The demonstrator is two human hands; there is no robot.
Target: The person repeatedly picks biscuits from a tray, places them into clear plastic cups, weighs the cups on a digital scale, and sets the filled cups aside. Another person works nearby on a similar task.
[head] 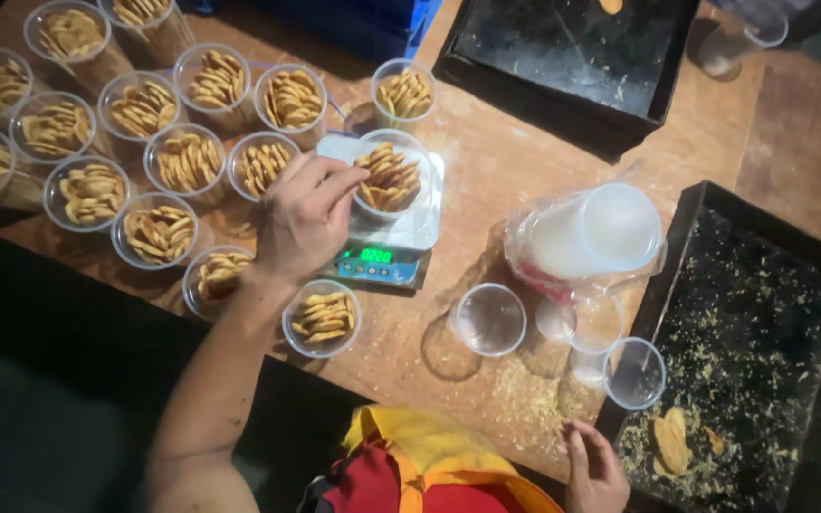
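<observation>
- Head view: left hand point(304, 217) pinches rim of clear cup of crackers point(389, 176) sitting on digital scale point(387, 249), mid-worktop point(486, 142).
- Right hand point(593, 467) loose, fingers spread, holding nothing, well right of scale, just beside black tray point(762, 313) with last crackers point(672, 439) and crumbs.
- Best practice, as judged: lift fingers off rim before trusting green readout; hand pressure skews weight.
- Filled cups point(159, 233) cluster left of scale; empty cups point(488, 319) right of it.
- Add or pull single crackers, keep cup centred.
</observation>
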